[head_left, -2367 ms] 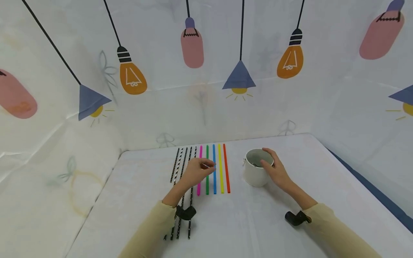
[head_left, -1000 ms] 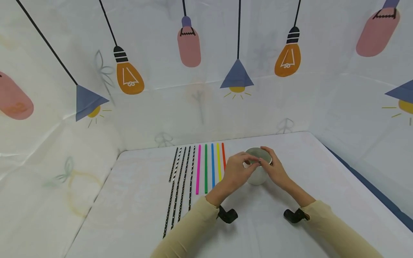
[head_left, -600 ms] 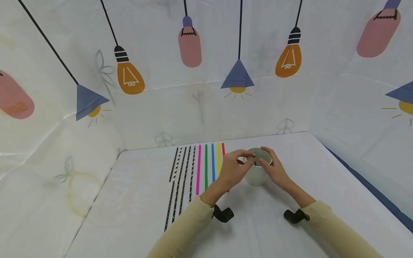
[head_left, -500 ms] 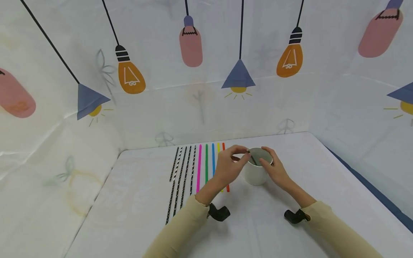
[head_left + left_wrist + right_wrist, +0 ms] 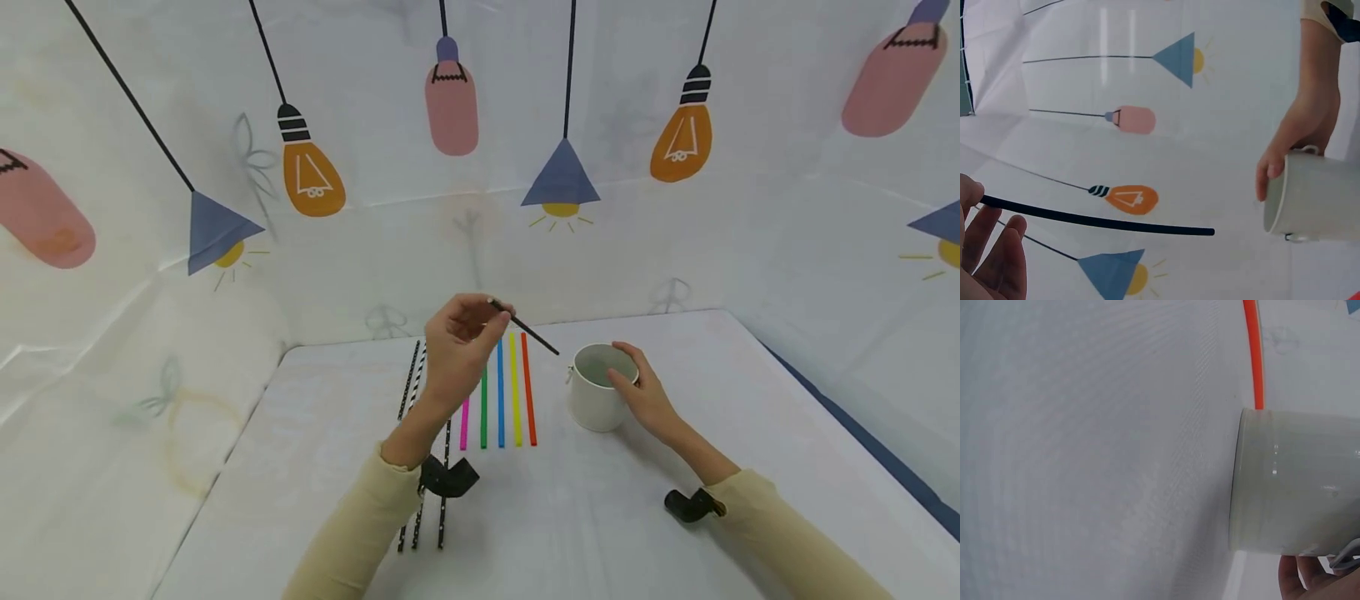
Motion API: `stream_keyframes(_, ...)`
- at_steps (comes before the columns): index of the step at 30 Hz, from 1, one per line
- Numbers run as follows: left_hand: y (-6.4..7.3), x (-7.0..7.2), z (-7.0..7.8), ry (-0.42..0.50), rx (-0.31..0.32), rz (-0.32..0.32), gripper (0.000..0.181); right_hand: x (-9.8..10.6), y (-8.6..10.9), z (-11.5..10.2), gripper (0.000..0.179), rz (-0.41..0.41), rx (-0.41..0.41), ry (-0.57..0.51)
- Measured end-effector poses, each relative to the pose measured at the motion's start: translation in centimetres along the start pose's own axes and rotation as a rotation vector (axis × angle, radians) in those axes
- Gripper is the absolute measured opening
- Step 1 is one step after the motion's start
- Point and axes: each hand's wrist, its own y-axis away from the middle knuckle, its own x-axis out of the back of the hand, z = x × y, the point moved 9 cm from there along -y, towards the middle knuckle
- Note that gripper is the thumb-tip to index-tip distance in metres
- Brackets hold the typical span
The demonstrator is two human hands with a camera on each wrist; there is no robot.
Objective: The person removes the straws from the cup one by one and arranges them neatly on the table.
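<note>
Between the thumb and fingers of my left hand [image 5: 459,354] is a thin black straw [image 5: 534,335], pinched at one end. It slants down to the right above the coloured straws, its free end short of the bucket. In the left wrist view the straw [image 5: 1097,220] shows whole and slightly bowed. A small white metal bucket [image 5: 596,408] stands upright on the table. My right hand [image 5: 651,398] grips its right side, fingers behind the rim and thumb on the near edge. The right wrist view shows the bucket's wall [image 5: 1297,481] close up.
Straight straws lie in a row left of the bucket: pink [image 5: 464,427], green [image 5: 483,417], blue [image 5: 501,400], yellow [image 5: 515,392] and red [image 5: 528,392]. Several black-and-white patterned straws [image 5: 408,379] lie further left, partly under my left arm. A lamp-printed sheet [image 5: 465,233] hangs behind the white table.
My left hand went to the bucket, took hold of the black straw there, then lifted it out and moved up and to the left. My right hand stayed on the bucket.
</note>
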Motion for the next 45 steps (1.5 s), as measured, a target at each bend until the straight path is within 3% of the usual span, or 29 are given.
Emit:
stream_keyframes(6, -0.9, 3.2, 2.6, -0.017, -0.051, 0.035, 0.018, 0.0, 0.1, 0.1, 0.054, 0.007, 0.005, 0.002)
stream_keyframes(11, -1.0, 5.8, 3.9, -0.054, -0.062, 0.064, 0.020, 0.0, 0.0, 0.1, 0.054, 0.005, 0.010, 0.010)
stream_keyframes(20, 0.0, 9.5, 3.6, -0.134, -0.021, 0.074, 0.009, 0.1, 0.0, 0.3, 0.055, 0.007, 0.008, 0.001)
stream_keyframes(24, 0.9, 10.8, 2.5, -0.178, 0.058, 0.069, 0.007, 0.1, -0.2, 0.5, 0.055, 0.006, 0.016, 0.002)
stream_keyframes(30, 3.3, 12.9, 0.1, -0.270, 0.241, 0.068, 0.008, 0.3, -0.2, 0.7, 0.055, 0.004, 0.019, -0.003)
stream_keyframes(35, 5.2, 13.4, -0.6, -0.370, 0.423, 0.001, 0.010, 0.3, -0.1, 0.4, 0.055, -0.006, 0.019, 0.003)
stream_keyframes(42, 9.0, 16.1, -4.7, -0.447, 0.569, -0.082, 0.016, 0.3, -0.3, 0.4, 0.055, -0.009, 0.022, 0.016)
stream_keyframes(45, 10.5, 17.0, -5.6, -0.473, 0.647, -0.101, 0.020, 0.2, -0.4, 0.4, 0.054, -0.010, 0.021, 0.015)
